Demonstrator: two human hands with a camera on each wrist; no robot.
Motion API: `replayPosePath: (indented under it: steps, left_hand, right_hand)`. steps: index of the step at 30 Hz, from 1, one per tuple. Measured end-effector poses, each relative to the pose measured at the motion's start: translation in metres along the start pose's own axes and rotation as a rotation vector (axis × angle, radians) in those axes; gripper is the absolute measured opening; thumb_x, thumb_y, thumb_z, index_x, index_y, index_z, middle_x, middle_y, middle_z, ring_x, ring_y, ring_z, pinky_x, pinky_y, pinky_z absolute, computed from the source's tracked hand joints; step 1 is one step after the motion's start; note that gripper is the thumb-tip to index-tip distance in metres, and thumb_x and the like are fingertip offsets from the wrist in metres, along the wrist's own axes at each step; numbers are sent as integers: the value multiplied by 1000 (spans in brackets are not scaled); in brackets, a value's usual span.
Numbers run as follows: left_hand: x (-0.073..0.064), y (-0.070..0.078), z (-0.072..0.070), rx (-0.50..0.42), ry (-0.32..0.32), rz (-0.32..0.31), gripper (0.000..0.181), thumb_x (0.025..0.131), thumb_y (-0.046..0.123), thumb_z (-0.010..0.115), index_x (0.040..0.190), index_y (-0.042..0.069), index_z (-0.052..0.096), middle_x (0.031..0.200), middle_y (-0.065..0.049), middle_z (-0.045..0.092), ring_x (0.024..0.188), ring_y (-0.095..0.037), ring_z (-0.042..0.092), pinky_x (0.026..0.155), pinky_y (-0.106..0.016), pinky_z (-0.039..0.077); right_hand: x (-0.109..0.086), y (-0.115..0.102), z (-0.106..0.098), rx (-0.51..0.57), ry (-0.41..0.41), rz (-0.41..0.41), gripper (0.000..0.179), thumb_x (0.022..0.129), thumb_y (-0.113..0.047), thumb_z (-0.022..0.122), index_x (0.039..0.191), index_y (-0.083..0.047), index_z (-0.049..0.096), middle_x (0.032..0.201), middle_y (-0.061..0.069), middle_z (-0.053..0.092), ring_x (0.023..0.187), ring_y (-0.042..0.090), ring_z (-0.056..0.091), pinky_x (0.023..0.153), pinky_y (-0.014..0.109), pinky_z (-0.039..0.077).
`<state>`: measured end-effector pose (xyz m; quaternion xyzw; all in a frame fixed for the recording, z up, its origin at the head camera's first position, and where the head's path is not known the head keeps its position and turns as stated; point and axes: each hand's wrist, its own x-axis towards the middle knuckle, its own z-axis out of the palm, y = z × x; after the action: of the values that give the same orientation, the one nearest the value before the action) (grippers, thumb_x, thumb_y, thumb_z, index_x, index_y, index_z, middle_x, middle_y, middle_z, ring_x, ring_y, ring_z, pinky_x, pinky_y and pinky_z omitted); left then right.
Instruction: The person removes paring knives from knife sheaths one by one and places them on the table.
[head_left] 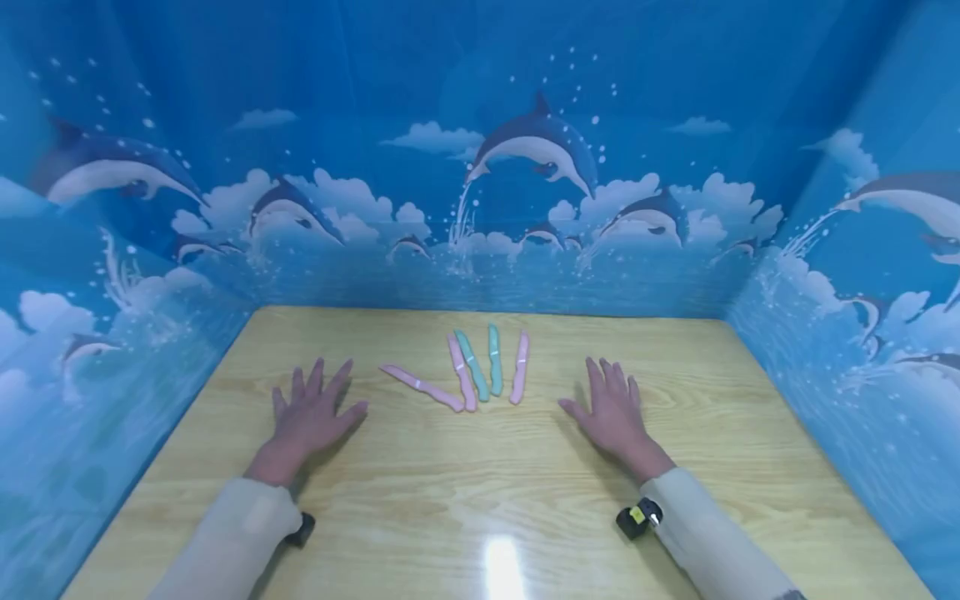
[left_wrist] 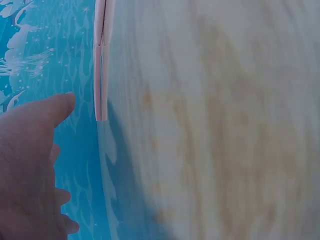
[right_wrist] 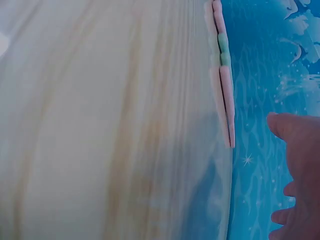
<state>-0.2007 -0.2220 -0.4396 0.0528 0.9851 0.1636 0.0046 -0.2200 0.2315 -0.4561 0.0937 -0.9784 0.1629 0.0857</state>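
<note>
Three pink knives and two teal knives lie fanned out mid-table in the head view. The leftmost pink knife (head_left: 422, 387) slants toward the left hand. Right of it, another pink knife (head_left: 462, 372) lies close against a teal knife (head_left: 472, 367). Then come the second teal knife (head_left: 495, 360) and the third pink knife (head_left: 520, 367). My left hand (head_left: 309, 421) is palm down with fingers spread, left of the knives. On the other side my right hand (head_left: 613, 417) is likewise spread and holds nothing. Both wrist views show a thumb and fingertips apart from the knives.
The knives and hands are over a pale wood-grain table (head_left: 450, 500). A blue curtain (head_left: 360, 100) printed with dolphins and clouds encloses its back and sides. A small black device (head_left: 633, 518) sits at the right wrist, and another (head_left: 302, 530) at the left.
</note>
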Motion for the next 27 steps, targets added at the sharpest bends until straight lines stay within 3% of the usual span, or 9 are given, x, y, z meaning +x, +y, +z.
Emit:
replayPosePath:
  steps: [10, 27]
  left_hand:
    - [6, -1, 4, -11, -11, 17, 78, 97, 57, 47, 156, 18, 15, 157, -31, 2, 138, -60, -3, 102, -79, -7]
    - [12, 13, 10, -22, -14, 45, 77, 96, 55, 49, 155, 18, 18, 157, -31, 4, 138, -59, 1, 104, -78, -5]
  right_hand:
    - [3, -23, 6, 49, -11, -16, 84, 94, -52, 56, 151, 0, 24, 152, 30, 25, 142, 49, 15, 114, 64, 10]
    - [3, -55, 18, 95, -58, -36, 85, 94, -51, 56, 150, 5, 23, 154, 26, 26, 144, 43, 15, 118, 56, 15]
